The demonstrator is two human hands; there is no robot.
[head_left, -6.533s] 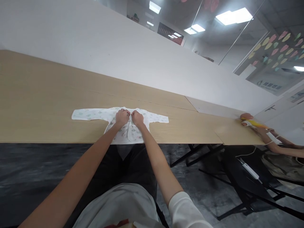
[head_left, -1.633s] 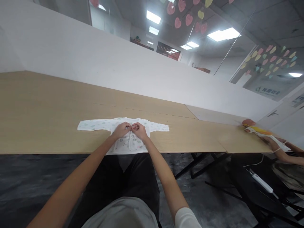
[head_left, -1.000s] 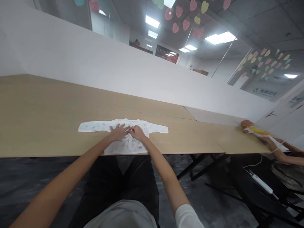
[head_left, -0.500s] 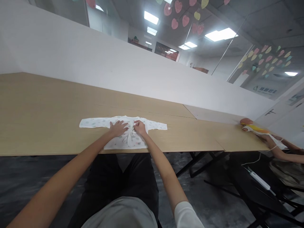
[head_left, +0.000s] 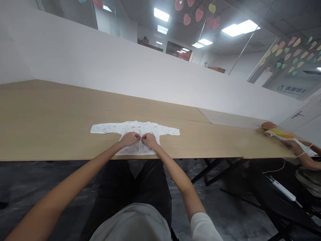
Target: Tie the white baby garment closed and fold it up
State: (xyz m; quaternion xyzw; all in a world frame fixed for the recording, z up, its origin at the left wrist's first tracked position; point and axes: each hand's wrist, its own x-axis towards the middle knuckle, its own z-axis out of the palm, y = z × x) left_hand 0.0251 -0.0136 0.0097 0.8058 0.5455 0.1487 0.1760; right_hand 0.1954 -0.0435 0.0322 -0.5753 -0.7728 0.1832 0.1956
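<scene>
A small white long-sleeved baby shirt (head_left: 130,126) with a faint print lies spread on the wooden table, sleeves stretched out to both sides and its hem by the front edge. My left hand (head_left: 130,138) pinches the shirt's front near the middle. Right beside it, my right hand (head_left: 149,140) pinches the other side of the front opening. The fingertips of both hands almost meet at the centre line. What exactly lies between the fingers is too small to make out.
The table (head_left: 62,117) runs along a white wall (head_left: 100,63). At the far right, a person's arm (head_left: 301,154) rests by a yellow and white item (head_left: 283,134). A white power strip (head_left: 284,190) lies on a black seat below.
My left hand has gone from lying flat on the shirt to a pinch at its centre. My right hand has moved slightly down the front. The view has shifted a little.
</scene>
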